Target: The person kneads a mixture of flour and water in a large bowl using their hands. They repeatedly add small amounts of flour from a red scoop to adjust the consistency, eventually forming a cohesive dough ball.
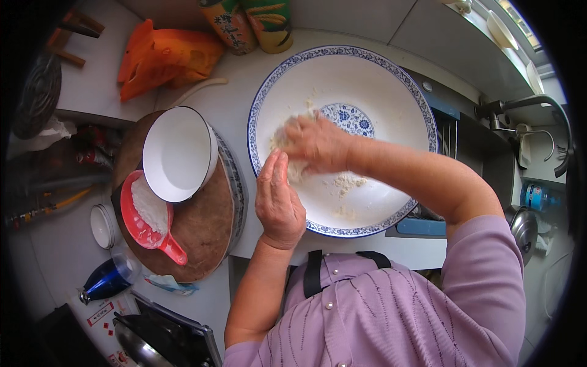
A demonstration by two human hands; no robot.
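A large white basin [390, 82] with a blue floral rim sits before me on the counter. My right hand [316, 142] reaches into its left side, blurred, with fingers curled over pale, crumbly dough [296, 169]. The hand hides part of this dough. Loose floury crumbs [348, 182] lie lower down on the basin's inner wall. At the basin's lower left rim is my left hand [279, 202], its visible fingers straight and close together beside the dough. Whether it grips the rim cannot be made out.
On a round wooden chopping board [206, 234] at left are a white bowl [179, 151] and a red scoop [172, 250] of white flour [149, 206]. An orange bag [169, 55] and tall cans [268, 23] stand behind. A sink [495, 169] with a faucet [527, 103] is at right.
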